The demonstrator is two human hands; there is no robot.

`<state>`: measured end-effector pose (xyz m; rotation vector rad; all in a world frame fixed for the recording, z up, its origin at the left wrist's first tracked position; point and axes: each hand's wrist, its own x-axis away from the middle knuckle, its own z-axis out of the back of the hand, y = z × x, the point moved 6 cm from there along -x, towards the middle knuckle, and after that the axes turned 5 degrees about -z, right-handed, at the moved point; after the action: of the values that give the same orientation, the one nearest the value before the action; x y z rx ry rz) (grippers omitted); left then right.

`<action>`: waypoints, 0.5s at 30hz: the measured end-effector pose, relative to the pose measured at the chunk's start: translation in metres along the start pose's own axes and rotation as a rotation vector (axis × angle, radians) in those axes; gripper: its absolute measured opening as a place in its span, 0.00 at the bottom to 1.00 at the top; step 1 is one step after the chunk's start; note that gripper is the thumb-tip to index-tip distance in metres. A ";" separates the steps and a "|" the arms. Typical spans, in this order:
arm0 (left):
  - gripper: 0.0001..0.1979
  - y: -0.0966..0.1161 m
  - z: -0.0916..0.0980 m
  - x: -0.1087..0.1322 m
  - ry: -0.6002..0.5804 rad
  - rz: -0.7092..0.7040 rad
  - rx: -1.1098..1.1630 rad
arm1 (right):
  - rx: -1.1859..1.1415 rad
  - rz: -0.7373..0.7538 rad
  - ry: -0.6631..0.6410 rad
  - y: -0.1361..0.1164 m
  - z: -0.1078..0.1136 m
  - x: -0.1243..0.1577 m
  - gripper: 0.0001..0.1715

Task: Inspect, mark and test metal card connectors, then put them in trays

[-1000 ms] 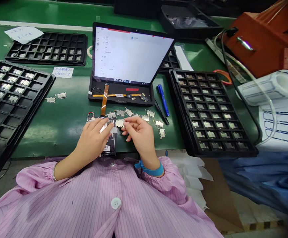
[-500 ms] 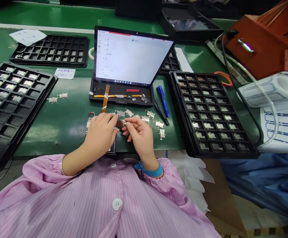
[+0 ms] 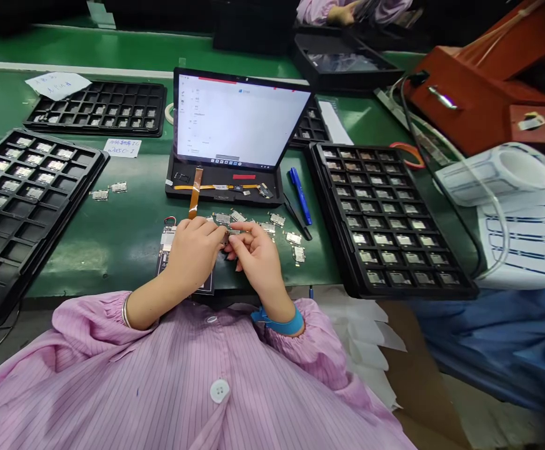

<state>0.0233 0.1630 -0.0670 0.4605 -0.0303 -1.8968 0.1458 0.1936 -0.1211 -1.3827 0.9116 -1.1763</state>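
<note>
My left hand (image 3: 194, 251) is closed, its fingertips at the left edge of a small circuit board (image 3: 226, 237). From the other side, my right hand (image 3: 256, 257) pinches the same board between thumb and fingers. Most of the board is hidden by the fingers. Under my left hand lies a black-and-white flat unit with a larger board (image 3: 165, 240), partly covered. A brown flex cable (image 3: 196, 192) runs from the screen's black base down behind my left hand. Several loose silver circuit boards (image 3: 277, 219) lie just behind and right of my right hand.
A lit screen (image 3: 239, 122) stands in a black base (image 3: 225, 195). Blue marker (image 3: 299, 195) and black tweezers (image 3: 297, 215) lie to its right. Black compartment trays (image 3: 342, 250) (image 3: 42, 206) flank the work area. A co-worker's hand (image 3: 342, 14) shows at the back.
The view has shifted slightly, and a co-worker's hand and sleeves now show at the top. My right fingers have closed in nearer to my left, covering more of the small board.
</note>
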 end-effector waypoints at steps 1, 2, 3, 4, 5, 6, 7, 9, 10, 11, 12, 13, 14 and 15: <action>0.08 0.000 0.000 0.000 0.008 0.002 -0.003 | 0.005 0.007 0.003 0.000 0.000 0.000 0.19; 0.08 0.000 0.000 0.000 0.016 0.004 -0.009 | 0.007 0.017 0.008 0.000 0.000 0.001 0.19; 0.07 0.001 0.001 0.001 0.023 0.004 -0.013 | 0.008 0.028 0.015 0.000 0.001 0.002 0.18; 0.07 0.001 0.000 0.001 0.029 0.003 -0.016 | 0.006 0.039 0.022 0.000 0.001 0.003 0.18; 0.08 0.001 0.000 0.001 0.034 -0.001 -0.016 | 0.004 0.050 0.026 -0.001 0.001 0.003 0.17; 0.08 0.002 -0.001 0.001 0.038 -0.007 -0.014 | 0.004 0.059 0.026 -0.001 0.001 0.004 0.17; 0.08 0.002 -0.001 0.001 0.043 -0.011 -0.012 | 0.006 0.065 0.024 -0.001 0.001 0.004 0.17; 0.08 0.003 -0.002 0.002 0.054 -0.016 -0.009 | 0.018 0.072 0.017 -0.001 0.001 0.003 0.17; 0.08 0.002 -0.003 0.002 0.060 -0.016 -0.008 | 0.026 0.070 0.013 -0.001 0.001 0.002 0.17; 0.08 0.002 -0.003 0.002 0.064 -0.014 -0.006 | 0.035 0.061 0.007 -0.001 0.001 0.001 0.16; 0.08 0.001 -0.003 0.002 0.066 -0.013 -0.003 | 0.043 0.049 -0.002 0.000 0.001 0.000 0.16; 0.08 0.001 -0.003 0.002 0.065 -0.013 0.002 | 0.053 0.035 -0.012 0.000 0.000 -0.001 0.17; 0.08 0.001 -0.003 0.002 0.064 -0.015 0.008 | 0.063 0.023 -0.024 0.001 -0.001 -0.001 0.17; 0.07 0.000 -0.003 0.002 0.061 -0.016 0.014 | 0.073 0.012 -0.035 0.001 -0.001 -0.002 0.17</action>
<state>0.0239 0.1614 -0.0706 0.5295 0.0010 -1.8982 0.1442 0.1949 -0.1223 -1.3330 0.8431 -1.1618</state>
